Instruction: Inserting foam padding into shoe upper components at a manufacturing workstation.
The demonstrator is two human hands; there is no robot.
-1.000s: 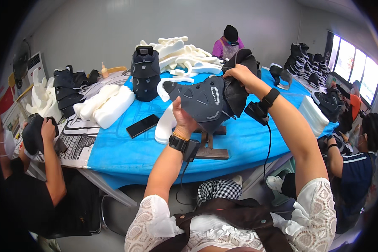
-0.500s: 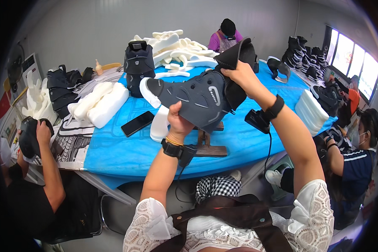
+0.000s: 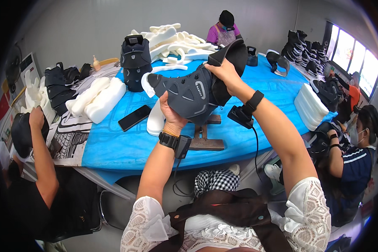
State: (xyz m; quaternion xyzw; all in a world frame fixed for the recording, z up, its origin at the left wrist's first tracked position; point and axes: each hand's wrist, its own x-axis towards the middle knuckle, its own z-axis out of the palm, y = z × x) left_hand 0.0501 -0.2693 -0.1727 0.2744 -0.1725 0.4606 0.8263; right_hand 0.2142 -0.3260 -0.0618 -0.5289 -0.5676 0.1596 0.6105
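Above the blue-covered table I hold a dark grey boot upper (image 3: 184,97), its toe pointing left and its wide black collar flaring up to the right. A white piece (image 3: 147,86) sticks out at the toe end. My left hand (image 3: 172,117) supports the upper from below, thumb up along its near side. With its fingers closed on the collar edge, my right hand (image 3: 227,75) grips the upper end. Under the upper stands a brown wooden stand (image 3: 206,144), partly hidden. A white foam piece (image 3: 155,122) lies beside my left hand.
A black phone (image 3: 134,118) lies left of my hands. Stacked dark uppers (image 3: 134,61) stand beyond it, beside a heap of white foam pieces (image 3: 178,45). Foam blocks flank the table left (image 3: 107,101) and right (image 3: 311,105). Co-workers sit left, right and across; cables hang from my wrists.
Both hands have shifted slightly left with the boot upper, which stays in their grip. At the left, a co-worker's hand has moved up on the dark piece there.
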